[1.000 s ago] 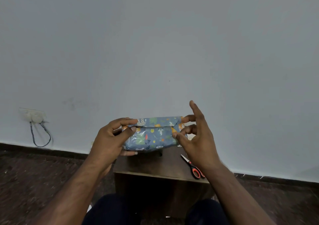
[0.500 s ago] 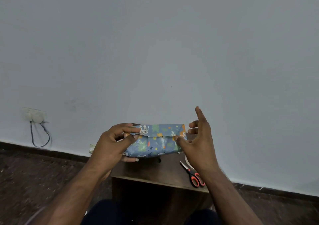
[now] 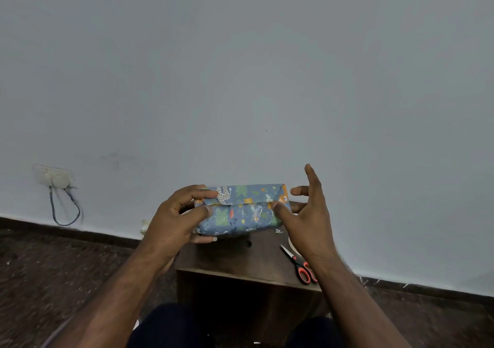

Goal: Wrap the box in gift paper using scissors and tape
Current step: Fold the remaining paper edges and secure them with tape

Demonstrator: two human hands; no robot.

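The left hand curls round the left end of the small box wrapped in blue animal-print gift paper, while the right hand presses its thumb on the seam at the right end with its other fingers spread loose, the box held just above the far part of the dark wooden surface. It looks light and stiff, its glossy taped paper likely slippery and easily creased, so the two ends seem the safest hold. Orange-handled scissors lie near right.
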